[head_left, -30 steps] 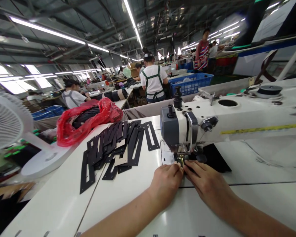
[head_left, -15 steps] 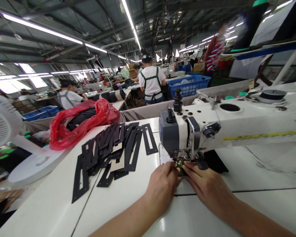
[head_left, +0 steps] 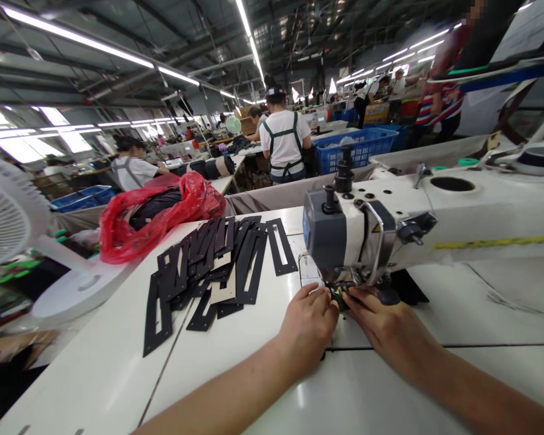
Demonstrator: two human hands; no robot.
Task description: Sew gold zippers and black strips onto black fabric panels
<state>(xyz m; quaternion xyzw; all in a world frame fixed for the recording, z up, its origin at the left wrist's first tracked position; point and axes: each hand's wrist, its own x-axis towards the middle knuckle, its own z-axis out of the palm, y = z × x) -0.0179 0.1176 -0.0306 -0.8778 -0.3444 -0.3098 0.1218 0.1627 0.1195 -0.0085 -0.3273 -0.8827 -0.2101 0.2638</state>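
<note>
My left hand (head_left: pixel 307 326) and my right hand (head_left: pixel 385 329) rest side by side on the white sewing table (head_left: pixel 236 374), fingertips pressed together on a small dark piece (head_left: pixel 342 300) under the presser foot. The white and grey sewing machine head (head_left: pixel 344 232) stands just above my fingers and hides most of the piece. More black material (head_left: pixel 405 289) lies behind the needle under the machine arm. A spread pile of black cut frame pieces (head_left: pixel 213 266) lies to the left of my left hand.
A red plastic bag (head_left: pixel 158 214) with dark goods sits at the table's far left. A white fan (head_left: pixel 9 211) stands at the left edge. Several people work at benches beyond, near blue crates (head_left: pixel 358 151). A person in stripes (head_left: pixel 444 96) stands at the far right.
Both hands have stayed at the needle, edging slightly forward under the machine head. My view shifted a little. The person in stripes has walked to the right.
</note>
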